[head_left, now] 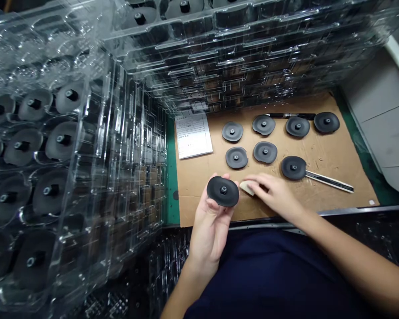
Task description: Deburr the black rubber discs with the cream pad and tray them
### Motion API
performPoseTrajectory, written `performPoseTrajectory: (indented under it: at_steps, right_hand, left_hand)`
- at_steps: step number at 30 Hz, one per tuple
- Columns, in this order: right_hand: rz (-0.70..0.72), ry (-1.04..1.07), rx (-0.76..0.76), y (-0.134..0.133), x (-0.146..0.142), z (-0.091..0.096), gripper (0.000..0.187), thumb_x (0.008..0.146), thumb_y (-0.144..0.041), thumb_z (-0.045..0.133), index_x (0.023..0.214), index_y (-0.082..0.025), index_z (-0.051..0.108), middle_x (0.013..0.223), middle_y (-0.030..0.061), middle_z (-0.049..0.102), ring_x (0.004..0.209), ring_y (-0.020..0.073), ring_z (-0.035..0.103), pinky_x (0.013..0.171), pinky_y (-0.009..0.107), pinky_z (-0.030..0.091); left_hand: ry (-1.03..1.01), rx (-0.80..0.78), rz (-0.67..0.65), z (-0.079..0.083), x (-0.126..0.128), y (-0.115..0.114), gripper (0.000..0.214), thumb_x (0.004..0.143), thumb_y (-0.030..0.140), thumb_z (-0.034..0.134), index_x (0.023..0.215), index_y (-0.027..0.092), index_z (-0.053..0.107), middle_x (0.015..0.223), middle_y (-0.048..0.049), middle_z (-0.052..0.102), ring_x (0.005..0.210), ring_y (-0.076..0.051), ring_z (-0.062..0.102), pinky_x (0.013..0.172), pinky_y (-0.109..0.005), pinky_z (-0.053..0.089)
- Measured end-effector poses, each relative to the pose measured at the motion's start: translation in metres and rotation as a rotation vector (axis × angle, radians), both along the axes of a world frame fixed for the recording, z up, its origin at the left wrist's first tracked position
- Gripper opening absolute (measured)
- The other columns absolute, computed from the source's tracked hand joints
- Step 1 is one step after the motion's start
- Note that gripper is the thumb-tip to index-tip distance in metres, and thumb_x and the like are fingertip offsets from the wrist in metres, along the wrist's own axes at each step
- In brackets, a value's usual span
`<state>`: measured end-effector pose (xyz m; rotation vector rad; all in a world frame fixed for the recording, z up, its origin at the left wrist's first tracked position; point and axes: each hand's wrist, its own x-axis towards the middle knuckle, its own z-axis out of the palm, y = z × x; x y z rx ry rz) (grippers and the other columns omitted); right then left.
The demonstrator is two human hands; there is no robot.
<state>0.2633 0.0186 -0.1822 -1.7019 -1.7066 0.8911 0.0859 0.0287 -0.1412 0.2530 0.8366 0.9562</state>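
Observation:
In my left hand (213,221) is a black oval disc (216,186) with a short hub and metal insert at its centre, hub side up. My fingers hold it by the rim, above the cardboard's near edge. Just right of it, my right hand (275,195) pinches a small cream-coloured block (247,188) between thumb and fingers. The block is close to the disc's right rim; I cannot tell whether they touch. Beyond my hands, several like discs lie apart on the cardboard, among them a near one (236,157) and another (265,152).
Cardboard (199,186) covers a green work surface. A utility knife (330,180) lies partly under one disc (293,168). At the back are a pen (287,115) and a printed paper pad (194,136). Tall stacks of clear plastic trays (219,71) rise behind and at left, holding more discs.

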Motion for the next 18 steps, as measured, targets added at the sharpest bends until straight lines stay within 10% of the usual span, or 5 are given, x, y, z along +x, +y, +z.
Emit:
performPoseTrajectory:
  at_steps: [4, 8, 11, 18]
  right_hand:
    - [-0.11, 0.095, 0.169, 0.013, -0.017, 0.053, 0.029, 0.09, -0.023, 0.048, 0.118, -0.022, 0.055, 0.109, 0.004, 0.062, 0.086, 0.0152, 0.059, 0.074, 0.027, 0.048]
    - [0.101, 0.245, 0.242, 0.012, -0.039, 0.088, 0.027, 0.089, -0.014, 0.045, 0.113, -0.015, 0.057, 0.099, 0.0056, 0.064, 0.09, 0.0149, 0.058, 0.081, 0.027, 0.047]
    - [0.255, 0.279, 0.102, 0.013, -0.041, 0.094, 0.023, 0.089, -0.011, 0.045, 0.105, -0.017, 0.06, 0.096, 0.0025, 0.065, 0.087, 0.0119, 0.06, 0.077, 0.022, 0.048]
    - [0.15, 0.268, 0.322, -0.003, -0.035, 0.095, 0.025, 0.088, -0.011, 0.045, 0.109, -0.012, 0.059, 0.092, 0.0059, 0.065, 0.082, 0.0137, 0.057, 0.079, 0.028, 0.049]
  left_hand:
    - [0.046, 0.067, -0.031, 0.002, 0.002, -0.004, 0.048, 0.081, 0.033, 0.062, 0.126, 0.023, 0.052, 0.132, -0.0098, 0.054, 0.12, -0.027, 0.051, 0.1, -0.035, 0.043]
    - [0.111, 0.086, -0.08, 0.004, 0.0, -0.006, 0.039, 0.084, 0.019, 0.06, 0.122, 0.024, 0.055, 0.127, -0.0073, 0.058, 0.114, -0.022, 0.056, 0.094, -0.029, 0.048]
    - [0.143, 0.134, -0.033, 0.008, 0.001, -0.007, 0.043, 0.08, 0.016, 0.063, 0.122, 0.026, 0.056, 0.123, -0.0056, 0.061, 0.109, -0.021, 0.059, 0.09, -0.027, 0.051]
    - [0.153, 0.116, -0.024, 0.024, 0.009, -0.006, 0.048, 0.071, 0.014, 0.072, 0.115, 0.029, 0.06, 0.112, -0.0029, 0.066, 0.107, -0.024, 0.061, 0.092, -0.033, 0.051]
